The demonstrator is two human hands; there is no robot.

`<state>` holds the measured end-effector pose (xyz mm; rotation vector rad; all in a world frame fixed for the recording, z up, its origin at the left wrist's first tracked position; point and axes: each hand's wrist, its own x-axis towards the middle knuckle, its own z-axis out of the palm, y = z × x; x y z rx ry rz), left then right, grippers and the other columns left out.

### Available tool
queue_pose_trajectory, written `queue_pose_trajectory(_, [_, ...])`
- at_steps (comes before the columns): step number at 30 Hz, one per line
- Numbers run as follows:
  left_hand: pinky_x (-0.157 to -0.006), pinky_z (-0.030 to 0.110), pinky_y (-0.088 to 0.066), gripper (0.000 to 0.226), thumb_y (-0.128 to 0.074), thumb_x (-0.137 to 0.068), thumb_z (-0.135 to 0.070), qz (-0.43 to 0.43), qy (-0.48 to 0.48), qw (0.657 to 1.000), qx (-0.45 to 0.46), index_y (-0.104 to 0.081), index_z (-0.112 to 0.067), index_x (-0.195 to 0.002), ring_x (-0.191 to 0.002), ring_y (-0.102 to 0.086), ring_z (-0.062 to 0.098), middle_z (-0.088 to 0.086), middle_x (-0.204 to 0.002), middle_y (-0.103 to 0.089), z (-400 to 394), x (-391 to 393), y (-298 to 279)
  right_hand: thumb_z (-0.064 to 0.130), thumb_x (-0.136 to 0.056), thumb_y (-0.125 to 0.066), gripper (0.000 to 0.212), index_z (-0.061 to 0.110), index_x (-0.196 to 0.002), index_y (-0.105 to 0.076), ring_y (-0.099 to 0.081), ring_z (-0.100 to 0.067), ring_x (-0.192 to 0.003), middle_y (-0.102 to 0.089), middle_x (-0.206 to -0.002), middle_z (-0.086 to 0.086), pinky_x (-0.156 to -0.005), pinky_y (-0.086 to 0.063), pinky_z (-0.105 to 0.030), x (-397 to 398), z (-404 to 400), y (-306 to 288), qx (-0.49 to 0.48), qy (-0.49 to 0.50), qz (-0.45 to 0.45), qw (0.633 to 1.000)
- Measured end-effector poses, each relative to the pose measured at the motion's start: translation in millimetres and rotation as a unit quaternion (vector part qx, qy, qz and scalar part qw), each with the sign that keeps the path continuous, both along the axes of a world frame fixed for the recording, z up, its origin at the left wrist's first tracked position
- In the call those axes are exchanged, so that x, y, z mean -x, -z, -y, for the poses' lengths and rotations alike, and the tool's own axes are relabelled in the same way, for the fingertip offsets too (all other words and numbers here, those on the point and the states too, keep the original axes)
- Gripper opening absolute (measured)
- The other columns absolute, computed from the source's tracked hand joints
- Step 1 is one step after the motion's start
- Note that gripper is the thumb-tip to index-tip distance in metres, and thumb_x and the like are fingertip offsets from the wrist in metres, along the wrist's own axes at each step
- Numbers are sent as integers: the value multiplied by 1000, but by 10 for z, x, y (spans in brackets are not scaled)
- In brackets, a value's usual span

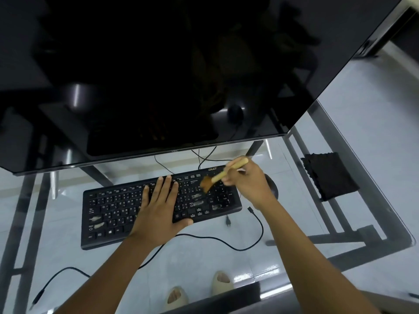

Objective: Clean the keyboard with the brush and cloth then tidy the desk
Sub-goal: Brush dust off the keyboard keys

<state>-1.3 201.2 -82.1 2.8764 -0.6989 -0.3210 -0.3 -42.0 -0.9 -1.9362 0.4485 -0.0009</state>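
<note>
We see even, cool light on the glass desk [362, 132]; the monitor [158, 75] stays near black, with faint reflections; glare streaks the floor at five o'clock; the brush [217, 177] blurs; straight edges bow towards the corners.

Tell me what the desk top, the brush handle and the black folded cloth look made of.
Clear desk top: glass, likely; the floor and feet show through it.
Pale tan brush handle: wood or bamboo, matt, unpainted.
Black folded cloth: soft textile with a ribbed, nubby surface, perhaps microfibre.
</note>
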Motion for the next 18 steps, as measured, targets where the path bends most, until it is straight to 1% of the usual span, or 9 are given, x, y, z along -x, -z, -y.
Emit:
queue_pose_trajectory(2, [-116,48,12,109,-20,-72,-87,-3,0,1000,-7,-2,-16,-153,-145,22,20,3,-160,13,-9,0,4,10,-94,-58,4,13,-94,-60,-69,-15,-68,-70,-81,-4,-67,-58,-23,21,-10,33,82,-14,-9,996])
queue_pose_trajectory(4, [-116,48,11,109,-20,-72,-87,-1,0,1000,-4,-2,-16,-153,-145,21,20,3,-160,12,9,3,1,8,-93,-57,7,13,-97,-59,-63,-7,-66,-67,-80,2,-60,-49,-13,34,21,-1,133,53,46,989])
queue_pose_trajectory(7, [-117,48,10,110,-22,-72,-87,0,1,1000,-1,-4,-15,-153,-145,20,19,4,-160,10,23,-15,-6,8,-94,-56,5,11,-96,-60,-70,-16,-72,-69,-76,1,-68,-58,-25,31,52,-32,67,7,29,997])
queue_pose_trajectory(9, [-117,48,11,111,-23,-71,-87,-2,10,1000,-6,-3,-14,-153,-145,20,17,4,-160,12,21,-32,-19,12,-95,-57,4,9,-97,-60,-67,-13,-67,-67,-73,4,-63,-56,-16,38,36,-14,115,-45,-3,992])
queue_pose_trajectory(11, [-117,47,13,112,-23,-70,-86,-4,18,1000,-10,1,-14,-153,-145,21,16,2,-159,16,34,-48,-29,13,-95,-58,7,9,-101,-59,-57,-4,-62,-63,-79,1,-54,-45,-6,20,52,-21,173,20,39,984])
queue_pose_trajectory(12, [-117,46,14,112,-22,-70,-86,-4,21,1000,-12,2,-14,-152,-144,22,15,1,-158,18,45,-55,-37,13,-94,-58,8,9,-101,-59,-58,-4,-64,-64,-83,-1,-55,-45,-6,23,81,-33,160,45,55,985])
queue_pose_trajectory(15, [-116,45,12,113,-21,-68,-86,-11,23,1000,-13,4,-14,-152,-144,23,14,0,-158,19,40,-67,-44,11,-94,-58,6,8,-98,-60,-70,-17,-72,-70,-84,-6,-70,-60,-24,26,82,-42,64,-1,10,998])
queue_pose_trajectory(17, [-117,46,11,114,-21,-68,-86,-16,19,1000,-12,4,-14,-152,-144,23,14,0,-157,20,27,-63,-35,15,-96,-56,5,10,-95,-58,-67,-13,-66,-66,-78,-2,-62,-56,-16,58,68,-2,134,-31,-17,990])
queue_pose_trajectory(18, [-117,46,10,114,-21,-68,-86,-18,19,1000,-15,5,-14,-152,-144,23,14,-1,-157,21,31,-63,-34,17,-96,-55,5,12,-94,-57,-62,-8,-62,-64,-77,0,-56,-49,-10,63,76,0,176,2,1,984])
